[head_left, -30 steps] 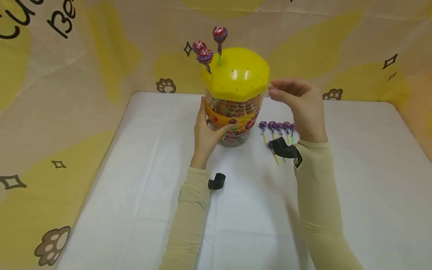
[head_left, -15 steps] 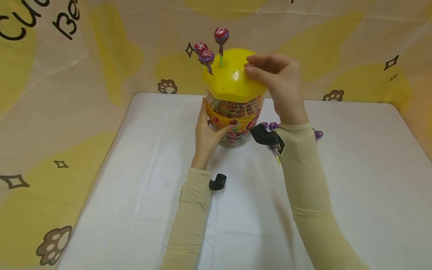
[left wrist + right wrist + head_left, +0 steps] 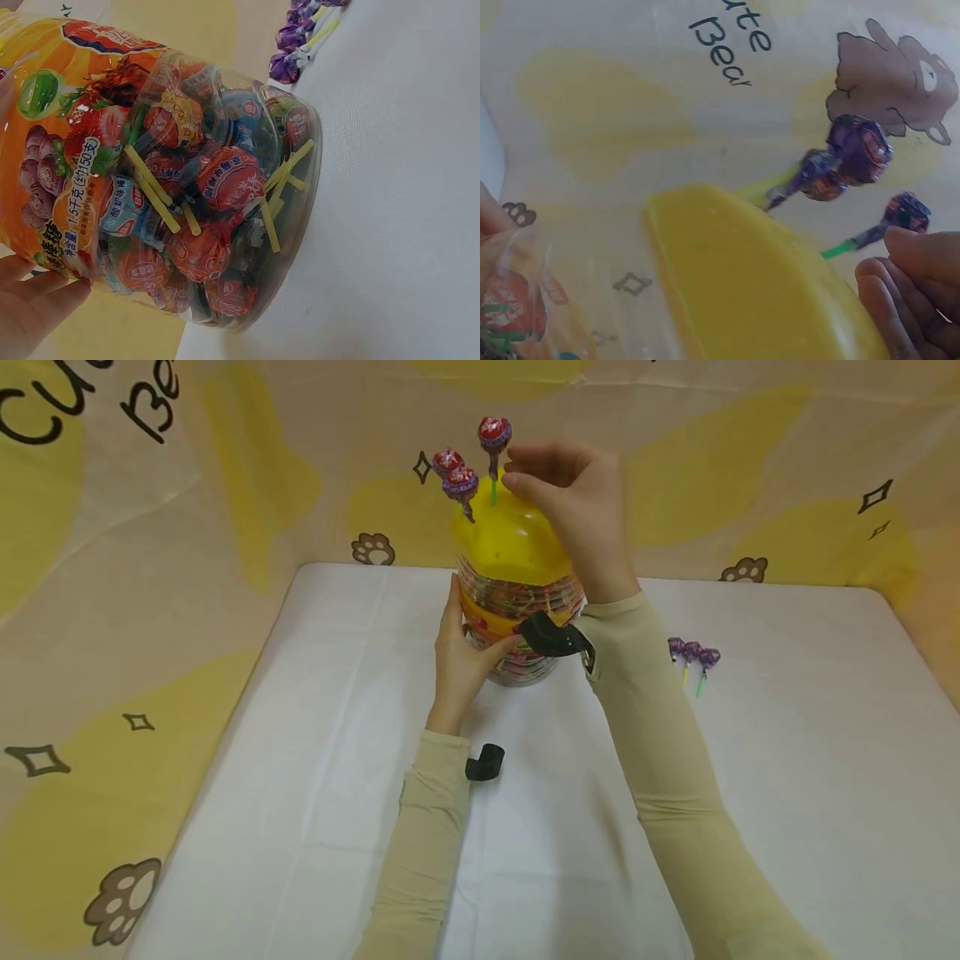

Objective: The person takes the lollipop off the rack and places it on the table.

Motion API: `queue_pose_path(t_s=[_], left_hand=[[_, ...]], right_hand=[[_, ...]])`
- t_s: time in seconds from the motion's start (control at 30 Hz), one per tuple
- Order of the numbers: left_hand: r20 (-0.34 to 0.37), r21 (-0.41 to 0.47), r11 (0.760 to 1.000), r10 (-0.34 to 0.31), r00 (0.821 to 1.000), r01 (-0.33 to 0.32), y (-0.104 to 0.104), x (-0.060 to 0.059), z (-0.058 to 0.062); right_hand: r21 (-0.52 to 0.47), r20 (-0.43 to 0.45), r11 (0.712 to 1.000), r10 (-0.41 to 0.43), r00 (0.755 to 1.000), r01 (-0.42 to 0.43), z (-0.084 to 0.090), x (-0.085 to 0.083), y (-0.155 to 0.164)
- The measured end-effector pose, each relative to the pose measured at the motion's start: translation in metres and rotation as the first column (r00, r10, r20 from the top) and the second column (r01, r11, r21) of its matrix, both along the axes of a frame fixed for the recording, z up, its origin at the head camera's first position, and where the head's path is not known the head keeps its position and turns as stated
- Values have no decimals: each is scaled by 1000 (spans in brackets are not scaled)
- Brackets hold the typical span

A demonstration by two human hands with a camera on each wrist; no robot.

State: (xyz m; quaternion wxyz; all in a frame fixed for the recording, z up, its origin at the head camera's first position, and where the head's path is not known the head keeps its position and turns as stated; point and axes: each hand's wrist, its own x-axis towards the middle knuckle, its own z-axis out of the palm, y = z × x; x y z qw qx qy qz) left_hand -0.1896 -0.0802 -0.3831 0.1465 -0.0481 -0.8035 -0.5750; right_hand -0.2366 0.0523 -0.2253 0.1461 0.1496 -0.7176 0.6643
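Note:
A clear plastic candy jar [image 3: 517,585] with a domed yellow lid [image 3: 510,539] stands on the table, filled with wrapped lollipops. My left hand [image 3: 461,664] holds it from the left side, thumb across the front label. Three lollipops are stuck in the lid: a pair at its left edge [image 3: 461,485], and one on a green stick [image 3: 494,437]. Beside that single lollipop is my right hand [image 3: 581,510], with thumb and fingers bent and a gap between their tips. In the right wrist view the thumb [image 3: 919,251] overlaps the lollipop's wrapper; whether they touch is unclear.
Several purple-wrapped lollipops [image 3: 692,652] lie on the white table [image 3: 337,827] to the right of the jar, some hidden behind my right sleeve [image 3: 660,735]. A printed yellow and beige cloth [image 3: 712,460] stands behind and beside the table.
My right hand has moved left and up, from the jar's right side across the lid to the single lollipop. My left hand and the jar stay where they were.

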Motion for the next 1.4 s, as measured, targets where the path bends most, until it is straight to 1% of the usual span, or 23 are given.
queue_pose_path(t_s=[0.23, 0.37, 0.47, 0.6, 0.7, 0.8, 0.87, 1.13, 1.3, 1.4], left_hand=[[29, -5, 1000, 10, 1000, -10, 0, 1, 3], [35, -13, 1000, 14, 999, -13, 0, 1, 4], [34, -29, 999, 20, 999, -19, 0, 2, 5], [35, -37, 999, 24, 999, -22, 0, 2, 5], [37, -34, 999, 23, 999, -22, 0, 2, 5], [43, -28, 999, 21, 999, -20, 1, 3, 5], [45, -24, 1000, 21, 999, -20, 1, 3, 5], [33, -14, 1000, 19, 999, -18, 2, 3, 5], [37, -4, 1000, 16, 999, -16, 1, 3, 5], [33, -8, 1000, 17, 999, -16, 1, 3, 4]], right_hand=[[128, -59, 989, -62, 996, 69, 2, -4, -10], [174, -78, 980, -83, 993, 96, 2, -4, -13], [190, -98, 975, -95, 991, 113, 2, -4, -15], [185, -129, 975, -102, 986, 125, 1, -2, -17], [136, -135, 985, -88, 987, 106, 0, -1, -17], [53, -129, 996, -68, 989, 75, 0, -1, -16], [-5, -108, 998, -58, 993, 58, 0, -1, -15], [-145, -63, 989, -25, 998, 16, 0, 0, -9], [-200, -43, 980, 3, 999, -12, 1, 5, -6], [-214, -42, 977, 19, 999, -27, 1, 8, -3]])
